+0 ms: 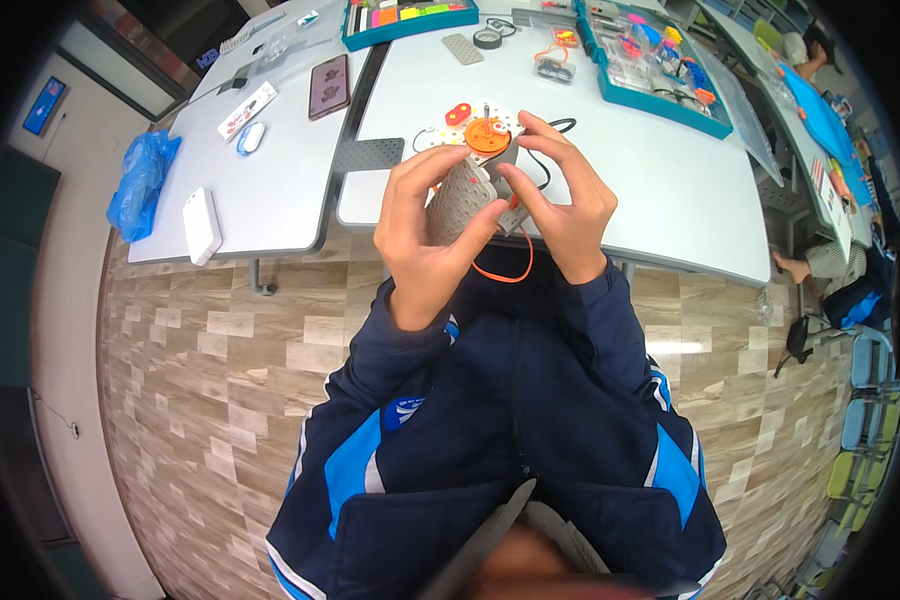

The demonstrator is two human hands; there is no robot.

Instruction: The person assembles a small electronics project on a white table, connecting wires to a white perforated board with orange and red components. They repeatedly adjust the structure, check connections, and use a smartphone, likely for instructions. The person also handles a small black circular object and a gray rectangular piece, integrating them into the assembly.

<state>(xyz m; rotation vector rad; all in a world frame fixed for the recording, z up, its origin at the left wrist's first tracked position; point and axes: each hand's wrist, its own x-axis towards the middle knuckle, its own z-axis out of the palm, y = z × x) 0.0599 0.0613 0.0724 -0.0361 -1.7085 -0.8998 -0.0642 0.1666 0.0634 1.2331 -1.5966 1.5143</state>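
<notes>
Both my hands hold a small building-kit model [467,190] in front of my chest, above the near edge of a white table [660,200]. The model has a grey perforated body, white perforated plates on top, an orange gear and a small red wheel. My left hand [422,235] wraps the grey body from the left, thumb across its front. My right hand [560,205] grips the right side, fingertips on the upper edge near the orange gear. An orange wire [510,270] and a black cable [545,170] hang from the model.
A teal parts tray [650,60] with colourful pieces lies far right on the table; another teal tray [405,20] sits at the top. On the left table lie a phone [329,86], a white box [201,224] and a blue plastic bag [142,180]. Another person sits at right [830,260].
</notes>
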